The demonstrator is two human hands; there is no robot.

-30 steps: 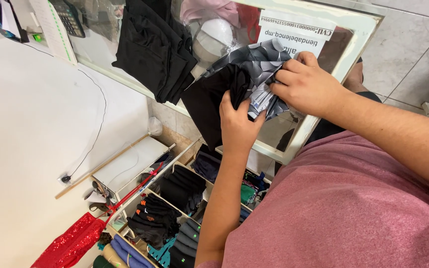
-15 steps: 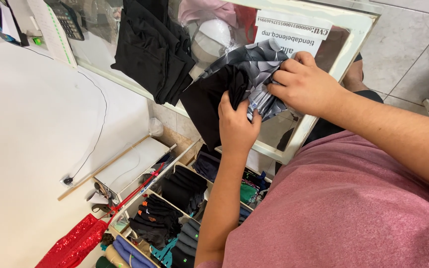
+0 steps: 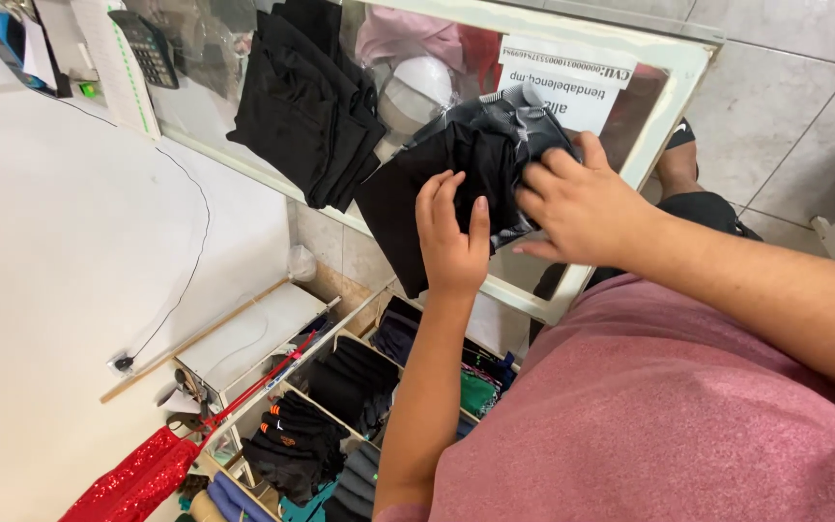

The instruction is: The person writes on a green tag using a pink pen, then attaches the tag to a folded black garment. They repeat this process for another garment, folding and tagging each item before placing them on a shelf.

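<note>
Black-and-grey garment point(image 3: 480, 159), soft, light and limp, bunched on the glass-topped bench point(image 3: 244, 159) just beside the stack of folded black clothes point(image 3: 306, 101); left hand point(image 3: 451, 237) presses flat, right-hand fingers point(image 3: 543, 179) pinch its edge, likely the best hold.

The garment point(image 3: 475, 164) under the hands is soft matt cloth, black with a grey patterned part. The folded stack point(image 3: 306, 101) beside it is matt black fabric. Both lie on a glossy glass counter top point(image 3: 215, 121) framed in pale painted wood. A paper sheet point(image 3: 562, 82) shows under the glass. The person's shirt point(image 3: 649, 416) is pink heathered knit. Near left, a red sequinned cloth point(image 3: 132, 480) glitters.
</note>
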